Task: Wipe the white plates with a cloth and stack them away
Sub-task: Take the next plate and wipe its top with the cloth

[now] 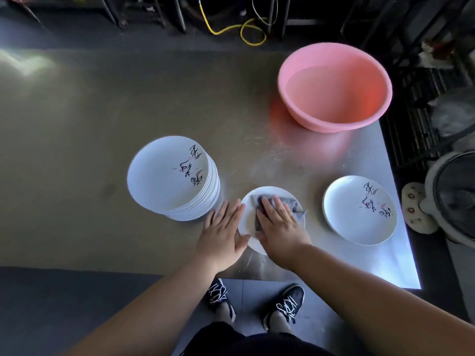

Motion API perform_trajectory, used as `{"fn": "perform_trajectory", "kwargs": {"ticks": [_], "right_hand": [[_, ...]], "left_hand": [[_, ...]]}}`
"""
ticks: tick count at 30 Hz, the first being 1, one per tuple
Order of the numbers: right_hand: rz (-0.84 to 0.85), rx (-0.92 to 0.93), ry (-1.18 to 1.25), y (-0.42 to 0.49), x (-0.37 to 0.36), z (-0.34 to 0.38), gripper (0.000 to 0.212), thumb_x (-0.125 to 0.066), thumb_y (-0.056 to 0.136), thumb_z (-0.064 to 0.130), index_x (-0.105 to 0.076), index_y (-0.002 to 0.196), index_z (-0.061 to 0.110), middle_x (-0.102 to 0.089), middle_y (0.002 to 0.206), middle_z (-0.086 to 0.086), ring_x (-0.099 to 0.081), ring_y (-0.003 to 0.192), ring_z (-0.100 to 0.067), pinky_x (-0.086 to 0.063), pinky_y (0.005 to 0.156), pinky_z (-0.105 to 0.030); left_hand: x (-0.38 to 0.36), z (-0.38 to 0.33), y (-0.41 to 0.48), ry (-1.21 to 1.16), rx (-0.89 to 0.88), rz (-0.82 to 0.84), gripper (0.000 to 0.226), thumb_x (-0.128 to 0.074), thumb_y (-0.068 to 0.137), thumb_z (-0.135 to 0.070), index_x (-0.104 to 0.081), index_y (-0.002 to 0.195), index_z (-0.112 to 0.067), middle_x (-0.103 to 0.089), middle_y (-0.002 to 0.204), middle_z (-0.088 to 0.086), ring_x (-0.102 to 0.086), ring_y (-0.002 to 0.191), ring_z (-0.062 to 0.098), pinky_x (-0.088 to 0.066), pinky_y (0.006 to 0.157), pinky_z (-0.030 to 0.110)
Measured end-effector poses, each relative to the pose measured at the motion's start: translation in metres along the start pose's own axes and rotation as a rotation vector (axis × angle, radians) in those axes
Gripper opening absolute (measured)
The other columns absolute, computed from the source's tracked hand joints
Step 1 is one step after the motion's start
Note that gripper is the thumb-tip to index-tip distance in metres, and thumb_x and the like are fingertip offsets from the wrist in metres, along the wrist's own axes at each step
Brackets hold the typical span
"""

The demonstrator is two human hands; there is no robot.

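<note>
Grey cloth (291, 203), folded flat, under the right hand (279, 224). Fingers straight and together, palm down, pressing the cloth onto a white plate (247, 223). Not gripping; hand flat. One corner of the cloth hangs past the plate's right rim.

Left hand (223, 231) also flat, fingers straight, lying on the bench (90, 129) against the plate's left rim, thumb laid over the rim. Holds nothing.

The plate under the hands sits on the bench close to its near edge, right of the middle.

Just left of the left hand's fingertips: tall stack of plates (164, 176), white, black brush lettering and small pink marks on the top one. Stands further in from the near edge.

Right of the wiped plate, apart from it: second lettered plate (359, 210), near the bench's right edge, towards the near right corner. Whether another lies beneath it I cannot tell.

Pink basin (321, 122) at the far right corner, upright, what looks like water inside.

Bench top is dull metal, with glare at the far left.

Below the near edge: black shoes with white laces (290, 304) on a grey floor.
</note>
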State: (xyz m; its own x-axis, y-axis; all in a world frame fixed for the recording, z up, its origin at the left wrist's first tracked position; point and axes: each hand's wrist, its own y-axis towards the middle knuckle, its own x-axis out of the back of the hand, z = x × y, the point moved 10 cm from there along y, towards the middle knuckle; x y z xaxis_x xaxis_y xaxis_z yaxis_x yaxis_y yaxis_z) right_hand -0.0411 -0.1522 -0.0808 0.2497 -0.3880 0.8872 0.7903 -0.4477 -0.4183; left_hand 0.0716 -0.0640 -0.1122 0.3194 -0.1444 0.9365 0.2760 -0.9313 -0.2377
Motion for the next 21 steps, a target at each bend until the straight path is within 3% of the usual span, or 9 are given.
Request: {"fn": "perform_trajectory", "kwargs": {"ticks": [2,5,9,13,15,17,18,20,21], "right_hand": [[0.014,0.0,-0.042,0.007,-0.002,0.0,0.089,0.002,0.095,0.066,0.003,0.166,0.012,0.02,0.173,-0.002,0.03,0.155,-0.021,0.022,0.121,-0.037],[0.061,0.032,-0.062,0.008,-0.014,0.004,0.089,-0.012,0.101,0.073,0.012,0.163,0.015,0.025,0.171,-0.003,0.028,0.156,-0.022,0.018,0.126,-0.04],[0.079,0.26,-0.147,-0.033,-0.036,0.022,0.093,-0.02,0.1,0.078,-0.021,0.165,0.011,-0.013,0.174,-0.01,-0.003,0.161,-0.03,-0.005,0.126,-0.047],[0.115,0.309,-0.182,-0.034,-0.038,0.008,0.093,-0.014,0.101,0.077,-0.031,0.163,0.009,-0.023,0.171,-0.011,-0.018,0.159,-0.036,-0.015,0.122,-0.049],[0.095,0.172,-0.163,-0.011,-0.019,-0.008,0.097,-0.002,0.098,0.077,-0.02,0.165,0.009,-0.01,0.174,-0.01,-0.005,0.16,-0.036,-0.009,0.126,-0.049],[0.126,0.048,-0.148,0.001,-0.011,-0.018,0.097,0.007,0.092,0.08,0.011,0.165,0.015,0.022,0.171,-0.004,0.023,0.158,-0.031,0.009,0.13,-0.045],[0.141,0.036,-0.136,0.0,-0.012,-0.017,0.099,0.01,0.089,0.081,0.018,0.162,0.016,0.03,0.168,-0.002,0.029,0.156,-0.03,0.013,0.129,-0.046],[0.166,0.105,-0.135,-0.018,-0.019,-0.003,0.103,0.012,0.085,0.084,0.015,0.162,0.014,0.024,0.17,-0.005,0.024,0.157,-0.034,0.004,0.13,-0.052],[0.175,0.168,-0.151,-0.03,-0.026,0.005,0.104,0.007,0.088,0.085,0.004,0.163,0.013,0.011,0.173,-0.008,0.014,0.159,-0.037,-0.007,0.13,-0.056]], "left_hand": [[-0.002,-0.001,0.0,0.019,-0.012,-0.021,0.078,-0.015,0.103,-0.069,-0.002,0.168,-0.028,0.001,0.176,-0.011,0.005,0.162,0.017,-0.004,0.13,0.051],[-0.006,0.0,0.001,0.034,-0.032,-0.029,0.084,-0.015,0.102,-0.073,-0.003,0.169,-0.024,-0.001,0.176,-0.008,0.003,0.163,0.019,-0.003,0.131,0.054],[-0.007,-0.002,0.001,0.064,-0.04,-0.009,0.08,-0.018,0.104,-0.066,0.001,0.169,-0.023,0.006,0.176,-0.007,0.009,0.162,0.02,-0.002,0.13,0.055],[-0.009,-0.002,0.001,0.064,-0.045,-0.001,0.08,-0.02,0.103,-0.066,-0.004,0.169,-0.023,0.003,0.176,-0.006,0.007,0.163,0.022,-0.005,0.129,0.058],[-0.009,-0.002,0.002,0.062,-0.046,-0.005,0.081,-0.021,0.103,-0.067,-0.008,0.169,-0.023,0.0,0.176,-0.006,0.002,0.163,0.023,-0.006,0.129,0.058],[-0.01,-0.002,0.002,0.077,-0.048,0.0,0.083,-0.022,0.102,-0.07,-0.006,0.169,-0.023,0.001,0.176,-0.007,0.003,0.163,0.023,-0.002,0.13,0.056],[-0.01,-0.001,0.002,0.085,-0.048,0.004,0.084,-0.02,0.102,-0.072,-0.004,0.169,-0.024,0.002,0.176,-0.007,0.005,0.163,0.023,0.0,0.13,0.055],[-0.009,-0.001,0.003,0.088,-0.041,0.011,0.085,-0.013,0.101,-0.074,-0.002,0.169,-0.024,0.003,0.176,-0.008,0.006,0.163,0.022,0.001,0.13,0.054],[-0.009,-0.001,0.003,0.086,-0.036,0.014,0.085,-0.01,0.101,-0.074,-0.001,0.169,-0.025,0.005,0.176,-0.009,0.008,0.162,0.021,0.002,0.13,0.054]]}}
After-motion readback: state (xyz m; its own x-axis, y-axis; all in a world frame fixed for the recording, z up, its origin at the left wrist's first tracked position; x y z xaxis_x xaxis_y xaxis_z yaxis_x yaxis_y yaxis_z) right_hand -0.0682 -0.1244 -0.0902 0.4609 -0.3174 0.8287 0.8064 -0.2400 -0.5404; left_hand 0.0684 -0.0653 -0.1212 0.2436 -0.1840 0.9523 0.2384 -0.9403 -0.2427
